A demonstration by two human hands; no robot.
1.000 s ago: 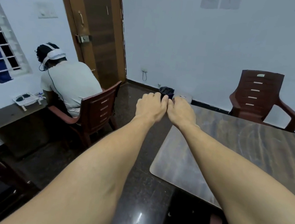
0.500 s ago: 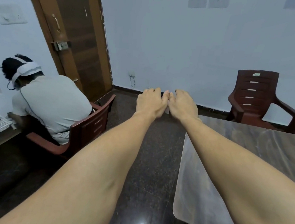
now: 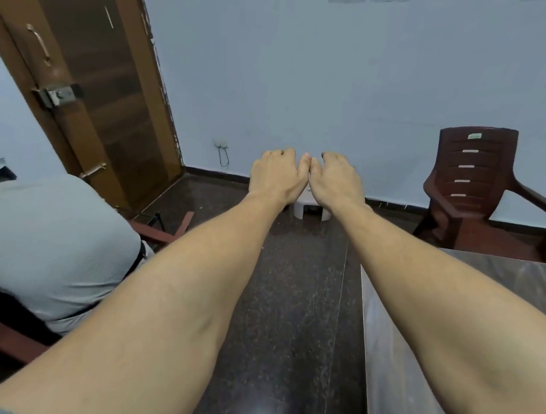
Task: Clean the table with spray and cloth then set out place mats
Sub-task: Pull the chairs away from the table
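Observation:
Both my arms stretch straight out in front of me over the dark floor. My left hand [image 3: 276, 176] and my right hand [image 3: 337, 182] are side by side, palms down, thumbs touching, and hold nothing. The fingers point away and bend slightly down. The wood-patterned table [image 3: 442, 379] lies at the lower right, under my right forearm. No spray bottle, cloth or place mat is in view.
A brown plastic chair [image 3: 484, 193] stands by the back wall at the right. A seated person in a grey shirt [image 3: 45, 249] fills the left side on another brown chair. A wooden door [image 3: 85, 83] is at the back left. A small white stool [image 3: 310, 209] stands beyond my hands.
The view has moved forward and turned, so the table slid to the right and the seated person came closer on the left. My hands stayed together and outstretched.

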